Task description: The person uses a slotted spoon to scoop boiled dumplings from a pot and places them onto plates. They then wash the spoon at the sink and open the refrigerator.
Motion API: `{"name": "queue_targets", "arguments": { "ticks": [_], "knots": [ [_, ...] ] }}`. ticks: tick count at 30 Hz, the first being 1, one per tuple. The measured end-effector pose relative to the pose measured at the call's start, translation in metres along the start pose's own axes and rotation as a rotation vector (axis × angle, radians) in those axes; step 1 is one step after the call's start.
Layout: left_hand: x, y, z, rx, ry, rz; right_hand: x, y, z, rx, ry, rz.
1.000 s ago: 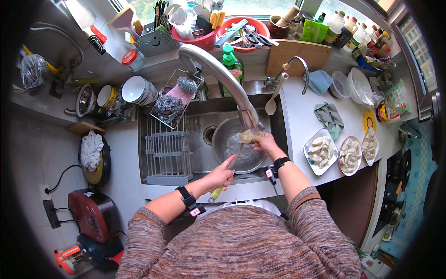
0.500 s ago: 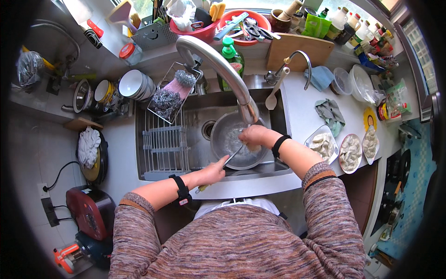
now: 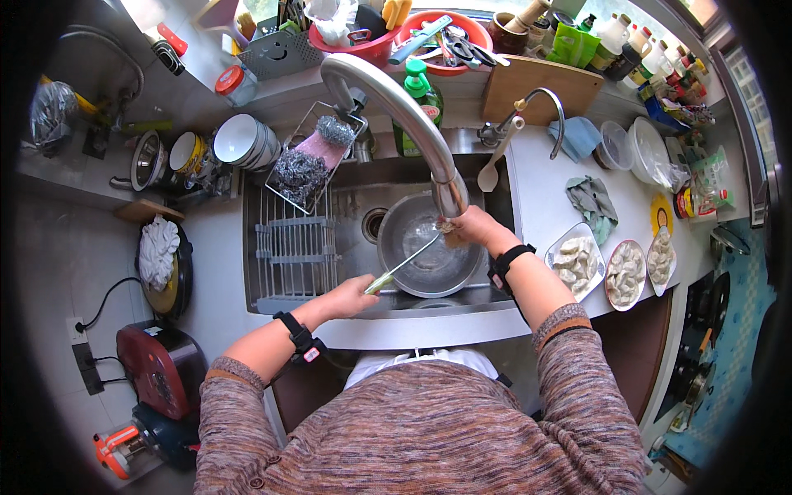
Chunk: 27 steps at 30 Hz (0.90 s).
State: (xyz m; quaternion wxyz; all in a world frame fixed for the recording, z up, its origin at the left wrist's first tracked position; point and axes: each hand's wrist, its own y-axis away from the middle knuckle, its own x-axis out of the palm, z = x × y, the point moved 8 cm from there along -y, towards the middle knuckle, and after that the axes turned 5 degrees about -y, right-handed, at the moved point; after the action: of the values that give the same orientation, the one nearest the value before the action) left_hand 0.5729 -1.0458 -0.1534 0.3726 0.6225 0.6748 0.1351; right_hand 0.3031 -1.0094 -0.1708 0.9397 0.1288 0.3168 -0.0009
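My left hand point(image 3: 352, 297) is closed on the pale green handle of a thin metal utensil point(image 3: 417, 252), at the sink's front edge. The shaft slants up and right over a round metal basin point(image 3: 398, 224) in the sink. Just below the spout of the curved faucet point(image 3: 445, 186), my right hand point(image 3: 472, 227) is closed round the utensil's far end. A small tan-brown thing point(image 3: 450, 239), of a kind I cannot make out, shows under those fingers. The utensil's head is hidden. Clear water appears to lie in the basin.
A wire rack point(image 3: 294, 256) sits in the sink's left side, with a caddy of steel scourers point(image 3: 301, 171) above. A white spatula point(image 3: 488, 177) leans at the back right. Plates of dumplings point(image 3: 575, 262) and a grey-green cloth point(image 3: 591, 205) lie on the right counter.
My left hand has drawn back left and slightly lower, with more of the shaft showing. My right hand has shifted slightly right and up, to the faucet's mouth.
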Motion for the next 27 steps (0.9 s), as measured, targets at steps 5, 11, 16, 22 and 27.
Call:
{"name": "queue_targets", "arguments": {
  "ticks": [5,11,16,22,27],
  "knots": [
    [-0.005,0.02,0.009,-0.055,0.136,0.104,0.015,0.005,0.017,-0.02,0.06,0.094],
    [0.011,0.045,0.019,-0.236,0.567,0.323,0.015,0.005,0.009,0.008,-0.18,-0.027],
    [0.028,0.06,0.014,-0.271,0.902,0.378,0.029,0.004,-0.049,0.274,-0.531,-0.251],
    [0.049,0.045,-0.003,-0.228,1.092,0.387,0.056,0.026,-0.07,0.224,-1.094,-0.97],
    [0.061,0.029,-0.017,-0.249,1.131,0.381,0.102,0.027,-0.065,0.517,-1.576,-0.926]
  ]
}}
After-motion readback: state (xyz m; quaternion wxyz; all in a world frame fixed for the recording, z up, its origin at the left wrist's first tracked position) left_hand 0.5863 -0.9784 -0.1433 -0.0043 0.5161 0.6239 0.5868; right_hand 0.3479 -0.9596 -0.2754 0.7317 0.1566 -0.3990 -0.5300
